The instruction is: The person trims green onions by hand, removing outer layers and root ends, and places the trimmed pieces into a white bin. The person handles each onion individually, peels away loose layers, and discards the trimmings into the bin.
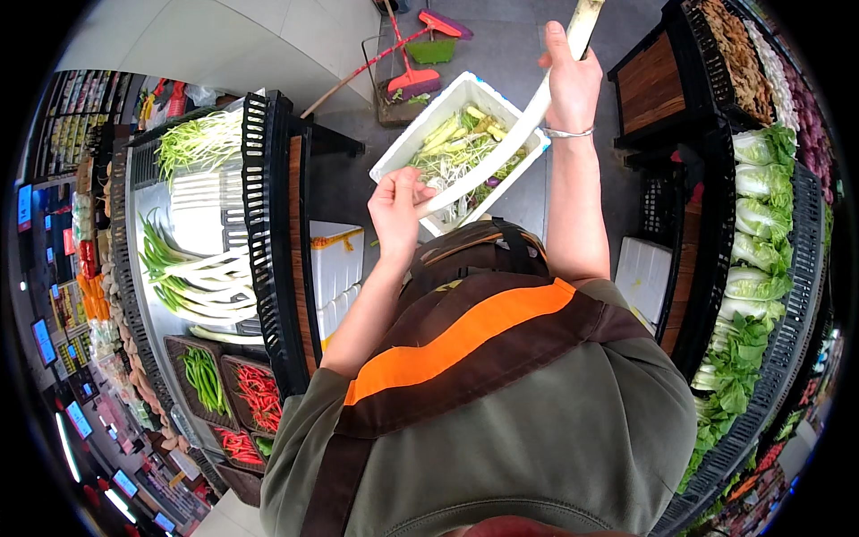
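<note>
A long, thick white stalk, seemingly a large Welsh onion, slants across in front of me. My right hand is wrapped around its upper part, thumb pointing up, with a bracelet at the wrist. At the lower end, my left hand pinches the stalk between thumb and fingers. Beneath it, on the floor, stands a white foam box filled with vegetable trimmings, yellowish and green pieces with pale stringy bits. The stalk hides part of these trimmings. Its top end runs out of the upper edge of view.
On the left display lie green-topped onions, garlic-shoot-like greens, and baskets of green chillies and red chillies. Napa cabbages line the right display. Brooms and a green dustpan sit beyond the box.
</note>
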The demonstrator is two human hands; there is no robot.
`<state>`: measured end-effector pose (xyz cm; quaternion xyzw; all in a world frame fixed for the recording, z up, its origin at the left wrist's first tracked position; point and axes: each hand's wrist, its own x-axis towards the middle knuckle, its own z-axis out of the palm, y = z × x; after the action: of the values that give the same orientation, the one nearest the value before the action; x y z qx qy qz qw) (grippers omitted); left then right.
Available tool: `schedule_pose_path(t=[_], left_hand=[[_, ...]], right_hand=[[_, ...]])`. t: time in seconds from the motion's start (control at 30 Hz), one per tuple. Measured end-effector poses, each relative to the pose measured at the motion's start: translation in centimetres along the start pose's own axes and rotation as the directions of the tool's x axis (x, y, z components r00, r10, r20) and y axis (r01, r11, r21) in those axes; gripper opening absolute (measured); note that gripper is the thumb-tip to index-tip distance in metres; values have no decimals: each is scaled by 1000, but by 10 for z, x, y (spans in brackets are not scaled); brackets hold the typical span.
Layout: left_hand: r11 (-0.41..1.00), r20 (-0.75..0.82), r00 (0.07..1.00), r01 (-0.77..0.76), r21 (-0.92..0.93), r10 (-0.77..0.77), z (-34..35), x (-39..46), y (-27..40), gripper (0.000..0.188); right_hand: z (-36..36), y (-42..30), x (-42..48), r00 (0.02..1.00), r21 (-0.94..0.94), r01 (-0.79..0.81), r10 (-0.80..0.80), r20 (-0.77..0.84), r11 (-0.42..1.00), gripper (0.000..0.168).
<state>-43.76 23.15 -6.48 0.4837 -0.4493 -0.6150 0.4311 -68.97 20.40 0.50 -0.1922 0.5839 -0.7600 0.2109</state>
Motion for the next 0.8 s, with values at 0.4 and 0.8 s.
schedule_pose_path(t=[0.4,0.8], left_hand=[[765,368,916,-350,541,159,-34,24,11,30],[767,451,831,-512,388,327,1,-7,8,24]], right_hand=[[-7,-8,3,996,-2,84,-84,-7,996,31],[-14,-15,8,999,-26,22,-23,-40,999,31]])
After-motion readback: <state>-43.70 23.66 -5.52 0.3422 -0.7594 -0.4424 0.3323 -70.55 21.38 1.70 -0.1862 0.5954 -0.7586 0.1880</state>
